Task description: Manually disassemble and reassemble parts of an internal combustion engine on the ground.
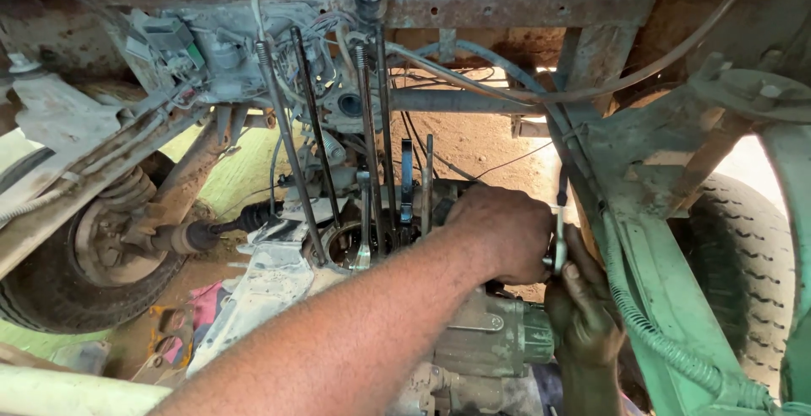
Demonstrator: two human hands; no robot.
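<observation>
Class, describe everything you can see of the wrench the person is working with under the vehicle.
The wrench is a slim, bright metal tool, standing almost upright beside the green frame rail. Only a short stretch of shank shows, shiny against the grime. The left hand covers it from one side; the right hand, dark with grease, grips its lower end, thumb pressed against it. Both ends are hidden, so the type of head cannot be told.

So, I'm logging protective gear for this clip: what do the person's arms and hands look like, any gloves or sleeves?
No gloves and no sleeves show. The left hand is bare, and its forearm is bare as far as the frame's lower edge. The right hand is also bare and looks smeared with dark grease. No watch, ring or band is visible.
</observation>
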